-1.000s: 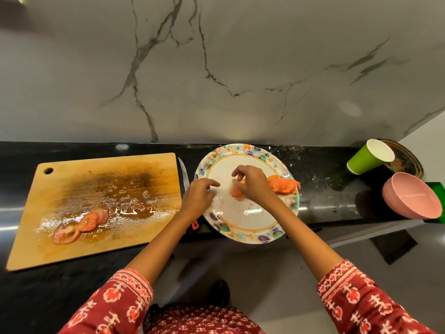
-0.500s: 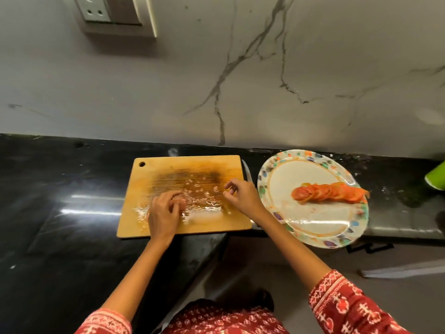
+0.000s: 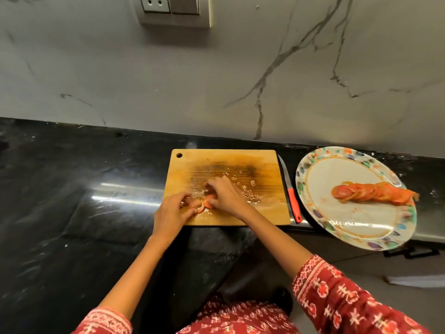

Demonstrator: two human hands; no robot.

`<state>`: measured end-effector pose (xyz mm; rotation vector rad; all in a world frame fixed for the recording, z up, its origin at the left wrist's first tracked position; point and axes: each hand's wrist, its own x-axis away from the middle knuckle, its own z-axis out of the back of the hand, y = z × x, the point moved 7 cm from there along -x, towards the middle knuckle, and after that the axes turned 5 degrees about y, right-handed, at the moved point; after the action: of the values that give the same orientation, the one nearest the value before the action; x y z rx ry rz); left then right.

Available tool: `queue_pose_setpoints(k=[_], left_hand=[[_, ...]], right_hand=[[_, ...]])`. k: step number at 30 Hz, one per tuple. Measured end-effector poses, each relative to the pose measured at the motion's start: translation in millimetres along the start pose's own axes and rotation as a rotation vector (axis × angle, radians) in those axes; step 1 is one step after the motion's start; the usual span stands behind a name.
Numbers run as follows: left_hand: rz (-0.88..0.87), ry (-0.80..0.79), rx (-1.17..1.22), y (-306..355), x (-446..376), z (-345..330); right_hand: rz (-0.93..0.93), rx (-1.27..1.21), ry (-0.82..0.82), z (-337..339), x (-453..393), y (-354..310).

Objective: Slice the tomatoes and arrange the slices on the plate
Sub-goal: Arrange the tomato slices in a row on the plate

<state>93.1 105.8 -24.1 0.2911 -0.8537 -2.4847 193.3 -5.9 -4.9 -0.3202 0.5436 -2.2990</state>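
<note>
Head view: our left hand (image 3: 172,213) and right hand (image 3: 226,197) curl fingers around the last tomato slices (image 3: 203,204) on the cutting board (image 3: 228,186), gathering them for the plate (image 3: 356,227), where a row of slices (image 3: 373,194) lies.

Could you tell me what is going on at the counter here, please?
A person is gathering tomato slices from the wet cutting board. Both hands, left and right, have their fingers curled round the slices near the board's front left corner. A row of overlapping slices already lies on the plate to the right. The knife lies unused between board and plate.
</note>
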Motion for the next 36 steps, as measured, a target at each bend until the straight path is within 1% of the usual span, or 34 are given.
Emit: queue_pose_setpoints(k=[3, 6, 10, 13, 19, 22, 25, 26, 28, 30, 32, 34, 36], left_hand=[[-0.027, 0.029, -0.032, 3, 0, 1], [-0.027, 0.035, -0.026, 6, 1, 2], [0.017, -0.005, -0.096, 6, -1, -2], [0.079, -0.042, -0.097, 6, -5, -2], [0.184, -0.138, 0.003, 12, -10, -7], [0.231, -0.199, 0.027, 8, -12, -11], [0.211, -0.202, 0.002, 13, -12, -10], [0.183, -0.180, 0.021, 16, -12, -8], [0.117, -0.148, 0.167, 29, -12, -7], [0.057, -0.192, 0.364, 45, -10, -9], [0.021, -0.281, 0.510, 59, -6, -14], [0.031, -0.324, 0.581, 62, -4, -17], [0.033, -0.313, 0.584, 61, -4, -15]], right_hand=[[0.040, 0.047, -0.049, -2, 1, -5], [0.042, -0.003, -0.045, 2, 5, -3], [-0.073, -0.083, -0.085, 12, 15, 18], [-0.134, -0.136, -0.102, 20, 25, 34], [-0.262, -0.372, 0.045, 37, 33, 55], [-0.293, -0.454, 0.047, 39, 36, 58], [-0.314, -0.479, 0.052, 37, 41, 60], [-0.324, -0.481, 0.063, 38, 43, 61], [-0.346, -0.554, 0.073, 38, 46, 60], [-0.359, -0.687, 0.041, 38, 49, 54], [-0.343, -0.763, -0.007, 37, 51, 46], [-0.320, -0.777, -0.039, 35, 50, 40], [-0.305, -0.766, -0.052, 35, 50, 35]])
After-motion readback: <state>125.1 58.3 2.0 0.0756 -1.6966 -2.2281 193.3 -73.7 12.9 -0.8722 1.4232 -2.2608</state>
